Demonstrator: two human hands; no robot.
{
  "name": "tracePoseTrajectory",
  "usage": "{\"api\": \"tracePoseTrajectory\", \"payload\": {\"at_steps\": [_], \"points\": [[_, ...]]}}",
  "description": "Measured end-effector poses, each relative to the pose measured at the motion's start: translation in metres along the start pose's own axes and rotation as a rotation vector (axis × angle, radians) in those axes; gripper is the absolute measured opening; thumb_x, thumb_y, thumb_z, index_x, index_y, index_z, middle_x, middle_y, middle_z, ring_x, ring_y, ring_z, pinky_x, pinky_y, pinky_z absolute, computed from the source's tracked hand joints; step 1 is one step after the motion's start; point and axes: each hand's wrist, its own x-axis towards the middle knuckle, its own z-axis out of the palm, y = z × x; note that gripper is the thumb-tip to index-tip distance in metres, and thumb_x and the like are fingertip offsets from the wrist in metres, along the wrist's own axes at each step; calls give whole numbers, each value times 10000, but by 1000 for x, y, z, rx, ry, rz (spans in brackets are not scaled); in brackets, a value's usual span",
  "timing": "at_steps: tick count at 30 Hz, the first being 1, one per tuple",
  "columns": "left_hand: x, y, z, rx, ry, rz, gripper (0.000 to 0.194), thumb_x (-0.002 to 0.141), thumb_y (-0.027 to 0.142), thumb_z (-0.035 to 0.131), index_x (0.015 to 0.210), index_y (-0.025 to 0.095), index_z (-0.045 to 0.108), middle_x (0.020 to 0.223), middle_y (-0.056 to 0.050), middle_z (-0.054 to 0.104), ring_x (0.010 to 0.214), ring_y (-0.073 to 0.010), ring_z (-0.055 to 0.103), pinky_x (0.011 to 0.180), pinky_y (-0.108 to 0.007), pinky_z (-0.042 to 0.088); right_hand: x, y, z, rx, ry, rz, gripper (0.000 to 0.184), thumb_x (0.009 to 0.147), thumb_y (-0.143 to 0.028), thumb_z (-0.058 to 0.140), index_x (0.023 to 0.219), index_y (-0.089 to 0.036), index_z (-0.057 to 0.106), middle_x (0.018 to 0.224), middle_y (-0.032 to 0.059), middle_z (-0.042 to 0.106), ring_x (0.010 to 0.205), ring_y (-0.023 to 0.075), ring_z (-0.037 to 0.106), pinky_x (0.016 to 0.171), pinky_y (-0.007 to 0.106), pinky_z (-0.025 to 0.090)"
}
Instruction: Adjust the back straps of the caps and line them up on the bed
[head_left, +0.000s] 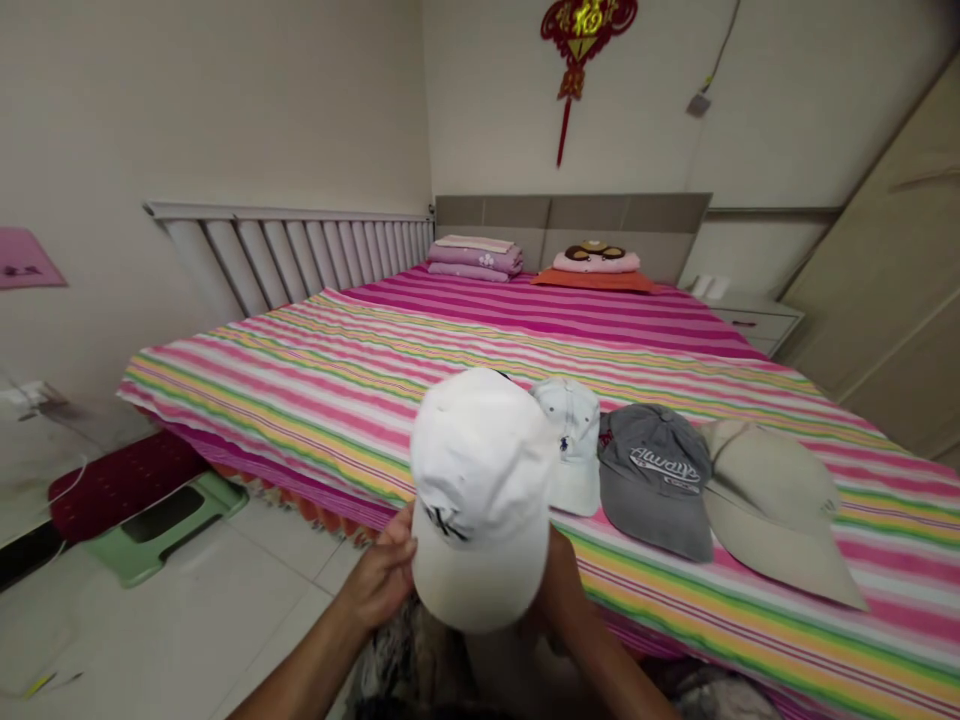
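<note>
While pinching the white cap [480,480] at one side between the thumb and bent fingers of the left hand [386,570], has the right hand [561,575] at the opposite side; cannot tell how closed, being mostly hidden behind the cap. Holds the cap crown up, brim toward the body, at the near edge of the striped bed [300,360]. Faces, to the right, a pale blue cap [576,470], a gray cap [652,490] and a beige cap [776,490] lying in a row. Farther off, sees folded purple bedding [469,262] before the headboard [510,212].
</note>
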Motion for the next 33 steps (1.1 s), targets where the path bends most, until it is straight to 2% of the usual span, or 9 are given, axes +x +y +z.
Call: {"api": "tracePoseTrajectory", "payload": {"at_steps": [2,5,8,11,14,19,24,28,33], "points": [[14,23,-9,17,30,84,638,653,107,635,1245,222,426,1081,-67,637,996,-211,589,932,-320,397,12,-5,12,120,-28,83,10,786,-159,573,786,-165,581,752,7,639,668,115,597,598,205,484],[35,51,-23,22,95,175,650,700,54,551,1295,243,369,1063,-42,650,941,-165,614,899,-273,424,37,-13,31,291,-53,256,145,824,-242,521,713,-147,512,600,34,631,488,114,584,467,198,471],[52,68,-39,-15,164,222,629,719,-6,459,1300,221,375,1022,-47,668,879,-143,634,818,-239,473,60,-18,47,421,-38,392,246,864,-267,461,653,-142,462,552,60,625,391,76,541,378,142,416],[66,77,-55,-32,232,229,600,727,-35,411,1287,181,402,970,-70,683,807,-145,651,801,-248,492,76,-19,58,518,9,457,273,880,-260,449,641,-128,467,486,-8,567,323,34,463,306,99,328],[79,83,-71,-21,298,228,590,731,-51,391,1282,156,412,935,-84,690,781,-155,657,826,-276,492,86,-16,63,577,66,481,254,882,-243,456,671,-112,508,486,-66,502,325,19,417,300,112,319],[95,89,-90,-20,365,224,563,715,-61,397,1252,104,441,876,-105,696,710,-162,660,764,-277,523,93,-16,66,633,116,505,191,864,-237,493,742,-100,546,581,-52,531,392,25,450,339,132,364],[106,90,-97,-34,395,244,562,699,-78,392,1230,93,466,839,-100,700,698,-154,657,753,-244,522,90,-18,66,715,177,438,130,860,-135,480,745,-100,532,660,-29,588,450,35,513,389,137,423],[114,91,-102,14,454,263,510,699,-84,391,1167,74,518,817,-101,699,693,-154,655,724,-240,531,81,-13,68,759,208,397,185,860,-102,462,677,-126,472,625,-11,621,449,48,551,392,127,435],[120,93,-110,58,479,225,467,676,-84,412,1095,61,559,804,-113,696,705,-176,657,723,-280,540,71,-5,71,788,243,362,243,865,-75,431,644,-171,409,574,16,653,460,58,592,432,116,463]]}}
